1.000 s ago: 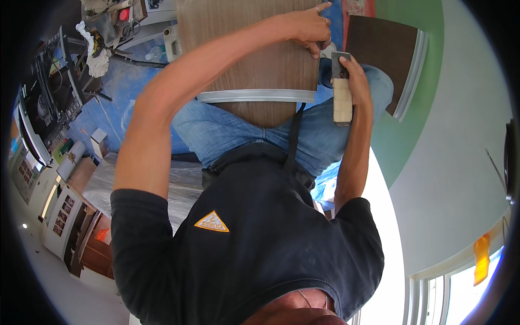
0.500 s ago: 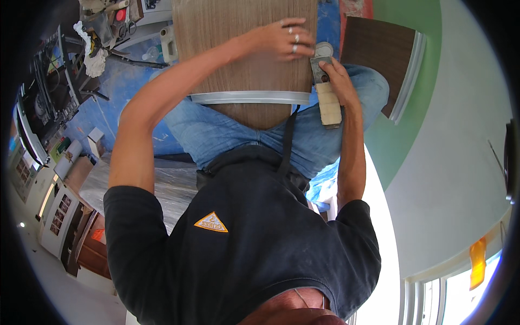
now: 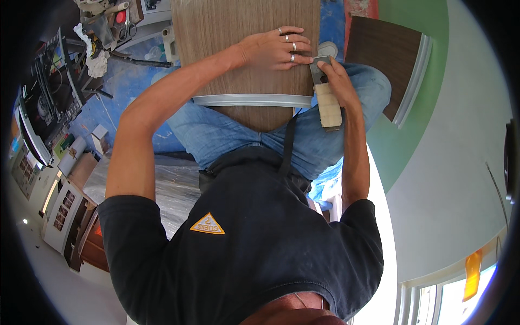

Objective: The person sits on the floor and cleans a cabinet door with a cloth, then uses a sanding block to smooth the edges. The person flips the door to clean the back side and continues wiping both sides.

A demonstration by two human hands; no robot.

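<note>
My left hand (image 3: 276,50) is spread over a brown wood-grain panel (image 3: 216,32), with rings on several fingers. Its little fingertip comes up against the panel's right edge, close to the tool in the other hand; whether they touch I cannot tell. With thumb and fingers closed, my right hand (image 3: 340,82) grips a block-like tool (image 3: 328,108) with a grey metal end that has a round hole and a pale, banded body. This tool lies along the panel's right edge, above my right leg. A silvery strip (image 3: 254,100) runs along the panel's near edge.
On the right, a darker brown panel (image 3: 379,59) with a silvery edge leans by the green and white wall. Scissors (image 3: 128,30), a crumpled white cloth (image 3: 96,64) and a beige container (image 3: 169,43) sit at the far left, near black metal frames (image 3: 59,81). Blue sheeting (image 3: 122,81) covers the floor.
My left hand has come slightly nearer to me, its fingers spread more and closer to the tool. My right hand holds the tool in nearly the same place.
</note>
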